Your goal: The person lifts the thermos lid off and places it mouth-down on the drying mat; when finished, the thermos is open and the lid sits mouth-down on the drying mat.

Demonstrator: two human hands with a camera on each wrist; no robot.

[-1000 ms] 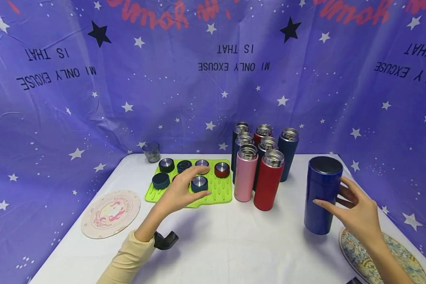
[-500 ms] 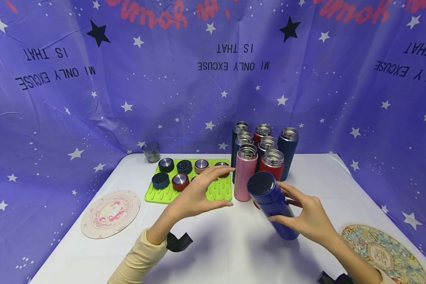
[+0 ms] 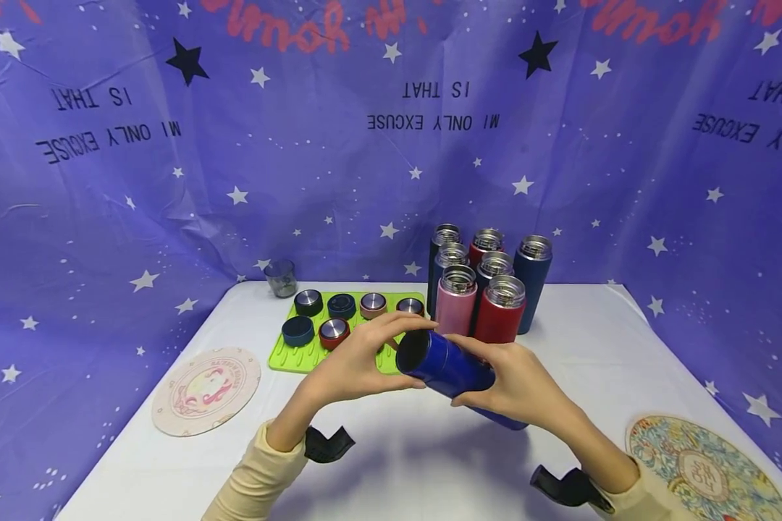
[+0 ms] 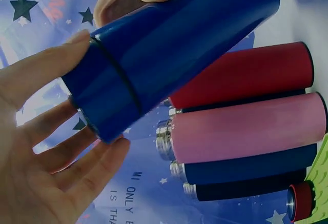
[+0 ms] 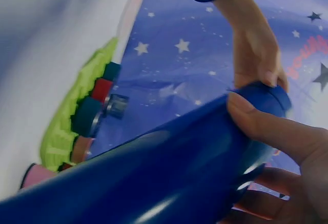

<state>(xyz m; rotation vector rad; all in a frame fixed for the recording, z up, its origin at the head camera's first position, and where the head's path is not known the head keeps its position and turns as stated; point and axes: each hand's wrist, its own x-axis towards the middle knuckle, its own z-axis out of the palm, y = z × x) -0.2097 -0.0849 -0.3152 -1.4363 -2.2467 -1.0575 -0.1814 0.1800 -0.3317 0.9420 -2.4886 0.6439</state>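
A blue thermos point(image 3: 459, 367) is tilted above the front of the table, its dark-topped lid point(image 4: 102, 88) toward the left. My right hand point(image 3: 521, 383) grips the body, thumb on the near side and fingers beyond. At the lid end, my left hand point(image 3: 355, 358) holds the lid between thumb and fingers, as the left wrist view shows. A seam between lid and body is visible there. Behind the thermos stand several lidless bottles, among them a pink bottle point(image 3: 456, 304) and a red bottle point(image 3: 500, 318).
Left of the bottles, a green mat point(image 3: 293, 357) bears several lids, such as a red lid point(image 3: 334, 333). A small glass point(image 3: 280, 278) stands at the back left. Round mats lie at the left point(image 3: 207, 391) and right point(image 3: 704, 467) of the white table.
My right hand has brought the blue thermos leftward and tipped it over from upright. My left hand has moved a little right, and its fingers now meet the lid.
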